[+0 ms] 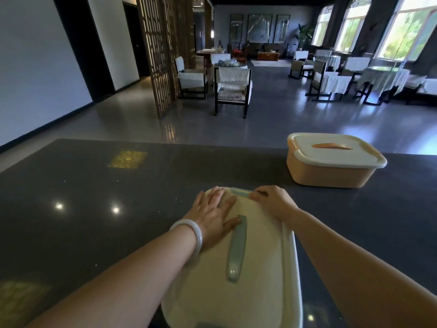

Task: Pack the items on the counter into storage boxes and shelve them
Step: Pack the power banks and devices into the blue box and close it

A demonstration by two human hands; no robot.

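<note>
While pressing flat with straight, spread fingers on the far left part of the cream rounded-rectangular plastic lid [260, 275], left hand [214, 215] with a pale smooth bangle [192, 236] at the wrist, thumb just touching the near-translucent grey-green elongated plastic handle [236, 247] down the lid's middle. Right hand [273, 204] at the lid's far edge, fingertips curled onto a small grey-green plastic clasp [241, 192], pinching it. Lid seated on its storage box at the near edge of the dark, glossy, speckled stone counter [94, 209], box walls mostly hidden beneath. Farther right, well apart, a peach-orange rounded plastic storage box [331, 172] closed under a matte cream lid with an orange recessed handle. Ceiling lights mirrored as bright dots on the polished top. Beyond, a grey gleaming floor, dark-framed chairs [233, 87] in white lace covers, cloth-draped tables, a brown wooden lattice screen [163, 50], tall bright windows at right, framed pictures on the far wall.
</note>
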